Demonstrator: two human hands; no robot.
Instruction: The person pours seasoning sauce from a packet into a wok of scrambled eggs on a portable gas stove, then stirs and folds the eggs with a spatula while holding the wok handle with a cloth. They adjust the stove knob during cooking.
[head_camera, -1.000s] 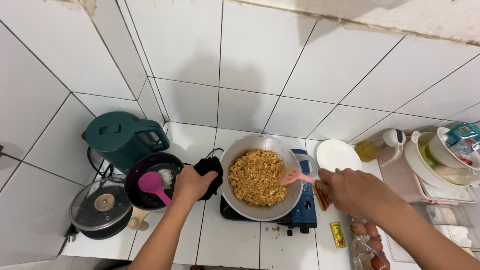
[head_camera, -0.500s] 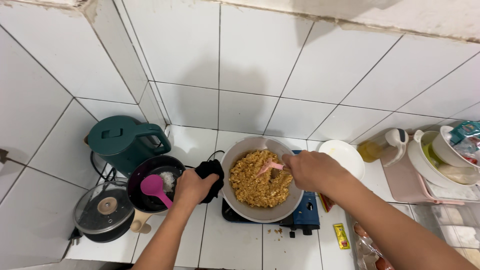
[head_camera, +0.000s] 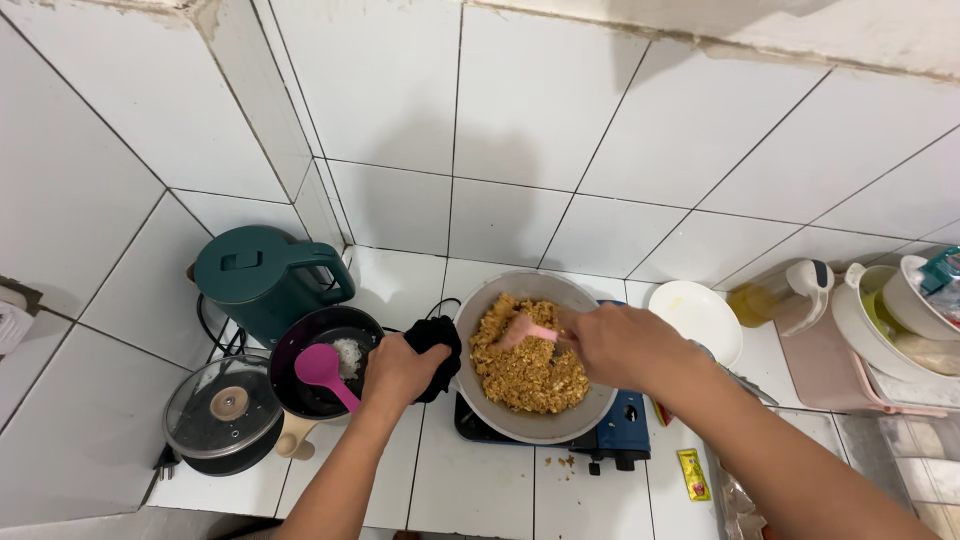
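Stirring goes best when the pan (head_camera: 535, 360), on the stove (head_camera: 610, 445) near the counter's back edge, is steadied by the left hand (head_camera: 398, 368) clenched on a black cloth (head_camera: 437, 345) while the spatula (head_camera: 530, 330), pinched in the right hand (head_camera: 618, 345), is swept through the rice (head_camera: 520, 370).

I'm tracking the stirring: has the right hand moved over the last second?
Yes. The right hand has moved leftward, from beside the pan's right rim near the white plate to over the pan, putting the pink spatula into the fried rice.
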